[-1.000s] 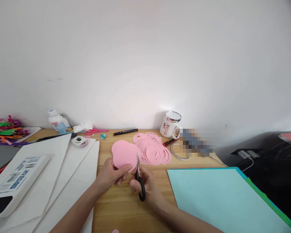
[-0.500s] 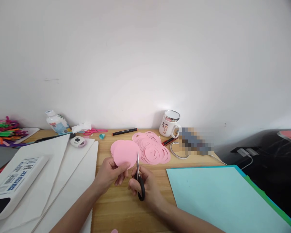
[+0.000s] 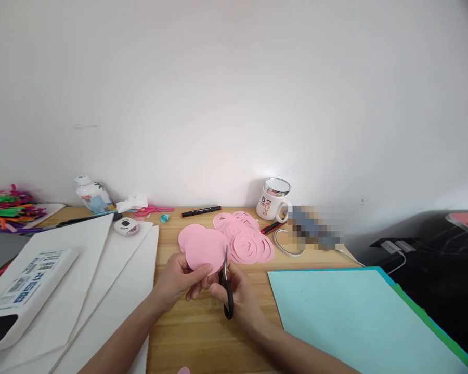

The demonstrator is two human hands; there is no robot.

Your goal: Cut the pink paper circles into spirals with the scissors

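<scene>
At the near edge of the desk (image 3: 203,340) a small pink scrap (image 3: 184,370) just shows. To the left, large white sheets (image 3: 117,306) overlap, with a white printed pack (image 3: 27,296) lying on them; to the right lies a stack of pale blue sheets (image 3: 351,317) with a green edge (image 3: 425,311) showing along its far side. Between them, the left hand (image 3: 180,280) pinches a pink paper disc (image 3: 205,253) at its lower edge, thumb on top, while the right hand (image 3: 239,293) is closed around the black handles of a pair of scissors (image 3: 228,302) — their blades point away from the person, at the disc's right edge. Another pink round shape (image 3: 185,235) shows past the disc's upper left; I cannot tell whether it is held or lies on the desk. Just beyond the disc, to the right, cut pink rings and spirals (image 3: 245,241) lie in a loose heap. Farther back are a white-and-pink dispenser (image 3: 127,226) on the sheets, a teal curl (image 3: 164,218), pink scissors (image 3: 152,210), a black marker (image 3: 201,211) and, nearer the wall (image 3: 234,114), a leaning bottle (image 3: 94,196) and an upright white mug (image 3: 271,202).
</scene>
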